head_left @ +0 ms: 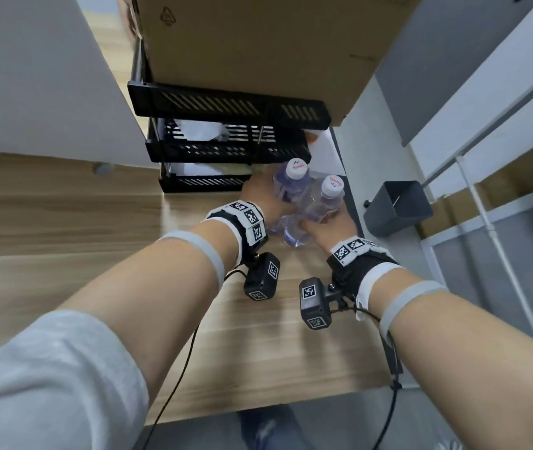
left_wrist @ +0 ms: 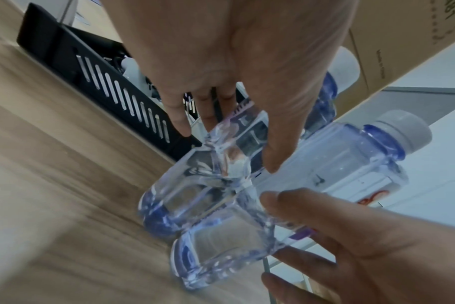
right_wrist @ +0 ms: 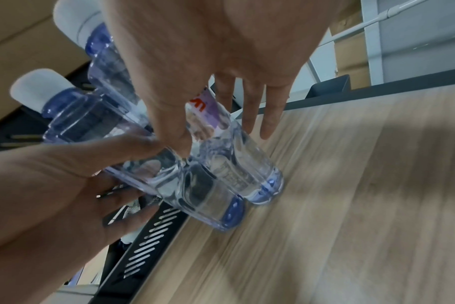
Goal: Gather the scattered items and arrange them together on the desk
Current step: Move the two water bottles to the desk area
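Two clear water bottles with white caps stand side by side on the wooden desk (head_left: 96, 228), just in front of the black rack. My left hand (head_left: 268, 193) holds the left bottle (head_left: 291, 185) between thumb and fingers. My right hand (head_left: 327, 220) holds the right bottle (head_left: 328, 201) the same way. In the left wrist view my left hand (left_wrist: 229, 148) reaches round the far bottle (left_wrist: 185, 185), whose side touches the near bottle (left_wrist: 338, 164). In the right wrist view my right hand (right_wrist: 216, 139) spans the labelled bottle (right_wrist: 237, 164), its fingers (right_wrist: 247, 123) fairly straight. Both bases sit on the wood.
A black three-tier slotted rack (head_left: 226, 105) stands right behind the bottles, with papers in its trays. A large cardboard box (head_left: 258, 43) rests on top of it. A dark bin (head_left: 398, 206) hangs off the desk's right edge. Bare wood lies to the left and front.
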